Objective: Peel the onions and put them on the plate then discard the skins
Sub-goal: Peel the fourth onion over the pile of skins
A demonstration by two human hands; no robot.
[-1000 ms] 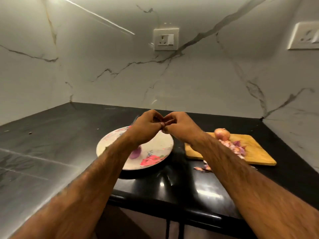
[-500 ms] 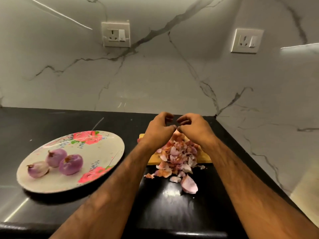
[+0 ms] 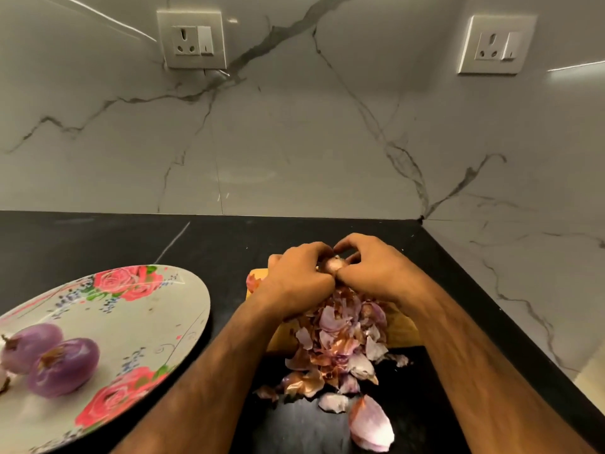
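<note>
My left hand [image 3: 296, 276] and my right hand [image 3: 373, 268] meet over the far end of a wooden cutting board [image 3: 401, 332], and together they grip a small onion [image 3: 334, 264] with papery skin, mostly hidden by my fingers. A heap of onion skins [image 3: 340, 342] covers the board below my wrists and spills onto the black counter toward me. On the left a floral plate [image 3: 154, 319] holds peeled purple onions [image 3: 64, 367], two in full view and a third cut off by the frame edge.
The black counter [image 3: 98, 240] ends at a marble wall behind and another on the right. Two wall sockets [image 3: 191, 39] are mounted high on the back wall. A large loose skin [image 3: 371, 424] lies near the counter's front edge.
My view swung right from the plate to the board. Both hands came down over the skin pile and closed around the onion that sat on the board.
</note>
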